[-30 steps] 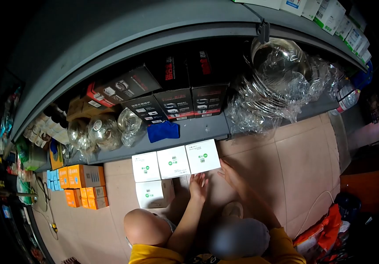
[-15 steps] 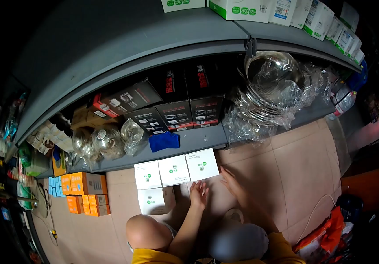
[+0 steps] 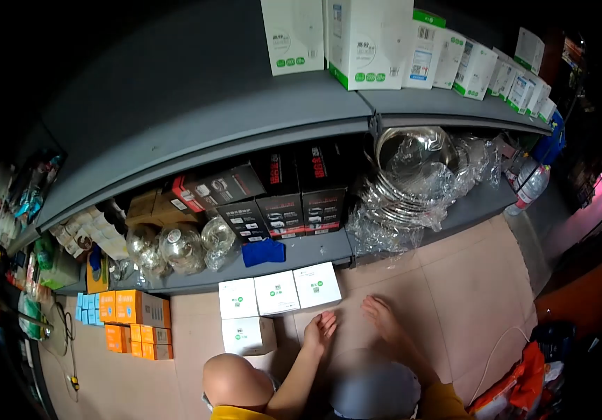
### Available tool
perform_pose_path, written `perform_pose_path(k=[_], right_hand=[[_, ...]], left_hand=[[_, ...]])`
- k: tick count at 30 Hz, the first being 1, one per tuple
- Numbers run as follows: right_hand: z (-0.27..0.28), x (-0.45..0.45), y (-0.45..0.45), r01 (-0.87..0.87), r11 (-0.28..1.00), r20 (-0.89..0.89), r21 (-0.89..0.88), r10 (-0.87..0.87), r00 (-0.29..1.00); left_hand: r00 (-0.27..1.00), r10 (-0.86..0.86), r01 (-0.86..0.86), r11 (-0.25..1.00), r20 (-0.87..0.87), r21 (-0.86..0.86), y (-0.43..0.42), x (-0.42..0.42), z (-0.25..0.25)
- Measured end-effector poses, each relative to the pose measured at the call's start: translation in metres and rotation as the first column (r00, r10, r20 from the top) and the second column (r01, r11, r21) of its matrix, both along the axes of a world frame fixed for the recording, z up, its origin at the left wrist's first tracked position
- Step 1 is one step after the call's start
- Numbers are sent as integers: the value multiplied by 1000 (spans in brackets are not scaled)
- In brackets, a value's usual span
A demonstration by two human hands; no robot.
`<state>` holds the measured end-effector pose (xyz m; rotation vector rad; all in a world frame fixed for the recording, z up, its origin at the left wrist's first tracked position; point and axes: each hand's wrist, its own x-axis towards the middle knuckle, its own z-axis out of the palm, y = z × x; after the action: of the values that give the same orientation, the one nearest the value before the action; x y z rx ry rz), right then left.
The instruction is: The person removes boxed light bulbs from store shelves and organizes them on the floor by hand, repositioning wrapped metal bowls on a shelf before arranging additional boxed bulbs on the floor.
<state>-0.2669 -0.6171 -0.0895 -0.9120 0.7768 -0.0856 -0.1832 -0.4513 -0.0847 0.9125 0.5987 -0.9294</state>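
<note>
- Boxes (image 3: 277,297), white w/ green print: 4 in view on floor (image 3: 469,301); three in a row, the fourth at 6 o'clock of the row's 9 o'clock end.
- Handling, IMO: they look like thin card, prob. light & easy to dent. Best w/ flat fingers on opp. sides, low nr floor, even light pressure, so a box slides & doesn't tip.
- Also IMO: end box (image 3: 317,285) (row's 3 o'clock end) sits a touch askew, so watch its edge vs. the middle one; go gently, or the row could get knocked.
- L hand (image 3: 320,331): released, fingers loosely curled, nothing in it AFAICT. End box is just off it at 12 o'clock; lower box (image 3: 247,336) at 9, further out.
- R hand (image 3: 379,313): released too, fingers extended, nothing held. End box nr it at approx. 10 o'clock, apart, w/ floor showing btwn.
- Around: blue cloth (image 3: 264,253) on the shelf (image 3: 325,246), approx. 11 o'clock of L hand; orange boxes (image 3: 150,308) well apart, approx. 9 o'clock.
</note>
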Motion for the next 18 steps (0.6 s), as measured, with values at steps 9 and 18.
perform_pose_path(k=[9, 18], right_hand=[[59, -1, -14, 62, 998, 162, -29, -57, 985], [174, 23, -24, 184, 972, 429, -148, -105, 897]], left_hand=[[894, -310, 374, 915, 324, -155, -8, 8, 48], [558, -373, 563, 826, 741, -7, -11, 30, 153]])
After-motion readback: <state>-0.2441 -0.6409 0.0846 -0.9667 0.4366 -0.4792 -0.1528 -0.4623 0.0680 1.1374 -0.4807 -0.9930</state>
